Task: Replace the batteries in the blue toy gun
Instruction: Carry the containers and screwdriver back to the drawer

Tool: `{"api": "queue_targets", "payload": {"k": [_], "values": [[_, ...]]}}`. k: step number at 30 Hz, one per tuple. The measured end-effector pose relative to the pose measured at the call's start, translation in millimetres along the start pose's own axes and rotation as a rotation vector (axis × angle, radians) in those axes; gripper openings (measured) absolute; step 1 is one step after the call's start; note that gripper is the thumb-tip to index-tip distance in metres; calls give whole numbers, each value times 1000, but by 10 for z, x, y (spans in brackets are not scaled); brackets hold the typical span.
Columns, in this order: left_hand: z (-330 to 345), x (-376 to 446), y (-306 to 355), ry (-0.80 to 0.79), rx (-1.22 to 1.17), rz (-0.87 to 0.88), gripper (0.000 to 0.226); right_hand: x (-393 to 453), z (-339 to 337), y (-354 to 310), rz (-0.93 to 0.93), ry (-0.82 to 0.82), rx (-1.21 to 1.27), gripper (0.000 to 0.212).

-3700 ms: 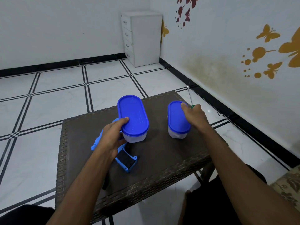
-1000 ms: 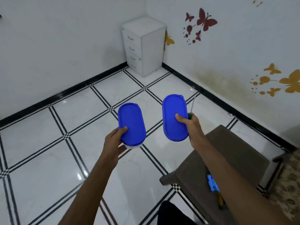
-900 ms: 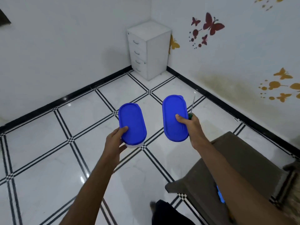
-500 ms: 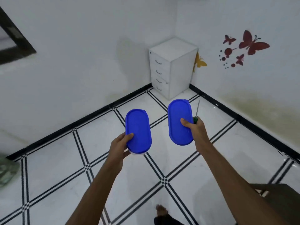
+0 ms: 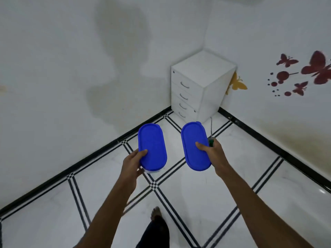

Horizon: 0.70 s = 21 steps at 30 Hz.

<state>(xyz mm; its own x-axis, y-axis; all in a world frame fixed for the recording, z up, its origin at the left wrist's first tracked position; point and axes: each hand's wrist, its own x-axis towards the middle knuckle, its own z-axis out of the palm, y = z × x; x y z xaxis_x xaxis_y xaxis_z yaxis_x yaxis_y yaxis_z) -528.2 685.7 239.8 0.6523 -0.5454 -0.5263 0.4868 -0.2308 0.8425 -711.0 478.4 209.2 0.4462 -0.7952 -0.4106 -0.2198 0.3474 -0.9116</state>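
Note:
My left hand (image 5: 133, 162) grips a clear oval container with a blue lid (image 5: 152, 145), thumb on the lid. My right hand (image 5: 214, 154) grips a second blue-lidded container (image 5: 194, 144), thumb on top. The same right hand also holds a screwdriver (image 5: 211, 135) with a green handle, its thin shaft pointing up. Both containers are carried in the air over the floor. The blue toy gun and the table are out of view.
A white drawer cabinet (image 5: 200, 85) stands in the room's corner ahead. White floor tiles with black lines (image 5: 154, 185) spread below. My bare foot (image 5: 156, 213) steps forward at the bottom. Butterfly stickers (image 5: 315, 68) mark the right wall.
I have turned and walked away from the table carrying both containers; the table and toy gun have left the view, and the cabinet corner is nearer.

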Motion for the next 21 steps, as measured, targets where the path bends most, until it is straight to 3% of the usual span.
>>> {"api": "queue_targets", "payload": {"k": [10, 21], "values": [[151, 2408, 1528, -110, 121, 17, 28, 2130, 963, -882, -9, 57, -103, 51], [857, 5210, 2016, -104, 149, -72, 30, 5255, 1291, -780, 2, 70, -364, 73]]}}
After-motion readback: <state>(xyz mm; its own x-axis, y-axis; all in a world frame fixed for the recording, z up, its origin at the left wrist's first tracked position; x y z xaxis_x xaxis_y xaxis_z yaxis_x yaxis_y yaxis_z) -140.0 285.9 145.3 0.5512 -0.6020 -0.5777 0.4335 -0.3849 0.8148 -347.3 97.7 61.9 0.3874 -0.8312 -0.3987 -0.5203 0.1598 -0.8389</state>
